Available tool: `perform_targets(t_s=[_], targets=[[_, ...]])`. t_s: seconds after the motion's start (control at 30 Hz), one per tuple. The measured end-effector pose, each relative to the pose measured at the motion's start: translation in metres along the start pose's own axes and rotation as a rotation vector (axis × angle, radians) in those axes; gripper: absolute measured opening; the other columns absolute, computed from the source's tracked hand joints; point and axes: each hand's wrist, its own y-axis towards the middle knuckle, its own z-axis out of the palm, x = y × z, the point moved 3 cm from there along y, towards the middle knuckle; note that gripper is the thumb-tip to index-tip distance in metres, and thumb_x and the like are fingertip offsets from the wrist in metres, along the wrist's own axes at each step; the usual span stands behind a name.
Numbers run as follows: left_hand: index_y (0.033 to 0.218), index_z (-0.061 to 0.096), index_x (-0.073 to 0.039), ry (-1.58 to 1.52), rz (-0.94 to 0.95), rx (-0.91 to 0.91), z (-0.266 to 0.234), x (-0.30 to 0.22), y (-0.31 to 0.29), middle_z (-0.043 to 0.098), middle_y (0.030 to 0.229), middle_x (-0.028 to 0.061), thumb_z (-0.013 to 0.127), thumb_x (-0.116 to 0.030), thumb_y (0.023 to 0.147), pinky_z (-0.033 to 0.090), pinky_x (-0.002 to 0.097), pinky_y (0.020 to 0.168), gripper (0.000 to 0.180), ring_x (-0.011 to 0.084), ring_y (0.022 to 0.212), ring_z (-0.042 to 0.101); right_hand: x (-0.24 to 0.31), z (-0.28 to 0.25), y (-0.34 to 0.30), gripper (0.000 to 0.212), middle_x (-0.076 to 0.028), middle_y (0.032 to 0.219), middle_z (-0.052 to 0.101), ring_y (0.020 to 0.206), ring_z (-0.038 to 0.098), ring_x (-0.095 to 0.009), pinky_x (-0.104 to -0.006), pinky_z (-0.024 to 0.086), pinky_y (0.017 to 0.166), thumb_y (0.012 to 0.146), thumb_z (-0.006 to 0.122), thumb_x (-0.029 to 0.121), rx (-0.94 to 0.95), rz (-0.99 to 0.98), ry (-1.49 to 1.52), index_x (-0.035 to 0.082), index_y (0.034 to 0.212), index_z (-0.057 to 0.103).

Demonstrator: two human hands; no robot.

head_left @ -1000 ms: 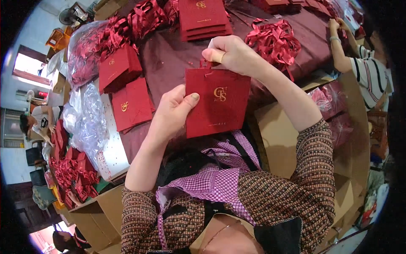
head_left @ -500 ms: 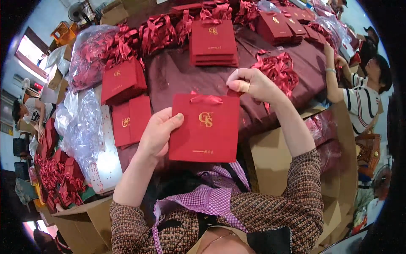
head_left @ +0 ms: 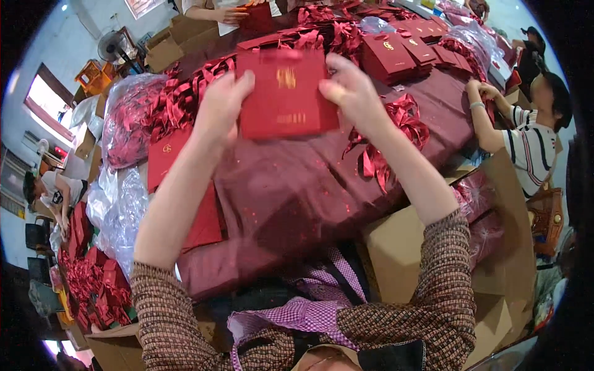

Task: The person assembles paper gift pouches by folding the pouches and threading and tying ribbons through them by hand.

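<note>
I hold a flat red card envelope (head_left: 286, 94) with gold print out over the far part of the table. My left hand (head_left: 221, 105) grips its left edge and my right hand (head_left: 350, 91) grips its right edge. The envelope is blurred by motion. Below it lies the dark maroon tablecloth (head_left: 309, 185). A bunch of red ribbon bows (head_left: 396, 133) lies just right of my right hand.
Stacks of red envelopes (head_left: 390, 55) sit at the far right of the table, more (head_left: 167, 154) at the left. Clear bags of red ribbons (head_left: 133, 117) stand at left. A person in a striped shirt (head_left: 526, 148) works at right. Cardboard boxes (head_left: 402, 247) flank me.
Both hands have carried the red envelope away from my body toward the far side of the table, higher in the picture than before.
</note>
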Motion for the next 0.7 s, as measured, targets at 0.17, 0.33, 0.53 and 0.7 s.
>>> perform_targets(t_s=[0.17,0.33,0.53,0.7], targets=[[0.128,0.044,0.008,0.895,0.561,-0.3,0.001,-0.008,0.083,0.059,0.116,0.019,0.061,-0.019,0.088,0.046,0.0349,0.092,0.052,0.026,0.101,0.06,-0.027,-0.032,0.065,0.053,-0.002,0.076,0.056,0.069,0.052,-0.009,-0.025,0.044,0.062,0.084,0.067,0.01,-0.204,-0.006,-0.294,0.001,0.132,0.046],[0.132,0.045,-0.003,1.389,0.519,-0.17,0.009,0.071,0.088,0.04,0.137,0.0256,0.063,-0.03,0.084,0.035,0.0461,0.104,0.058,0.041,0.126,0.04,-0.114,-0.035,0.064,0.057,-0.007,0.073,0.059,0.068,0.057,-0.016,-0.0298,0.047,0.063,0.077,0.072,0.013,-0.06,0.027,-0.671,0.002,0.129,0.049],[0.141,0.038,-0.025,1.745,0.119,0.15,0.014,0.131,0.08,0.027,0.151,0.0142,0.051,-0.047,0.091,0.036,0.06,0.098,0.056,0.0413,0.136,0.027,-0.129,-0.05,0.042,0.05,-0.021,0.087,0.066,0.079,0.065,-0.033,-0.0399,0.05,0.072,0.08,0.07,0.024,-0.008,-0.01,-0.905,0.001,0.121,0.054],[0.139,0.04,-0.025,1.712,0.121,0.127,0.012,0.125,0.079,0.03,0.149,0.0135,0.053,-0.047,0.09,0.035,0.0627,0.097,0.055,0.0404,0.135,0.03,-0.059,-0.049,0.0,0.022,-0.017,0.092,0.066,0.089,0.063,-0.032,-0.0382,0.049,0.078,0.08,0.062,0.015,0.163,-0.085,-0.816,0.0,0.096,0.065]])
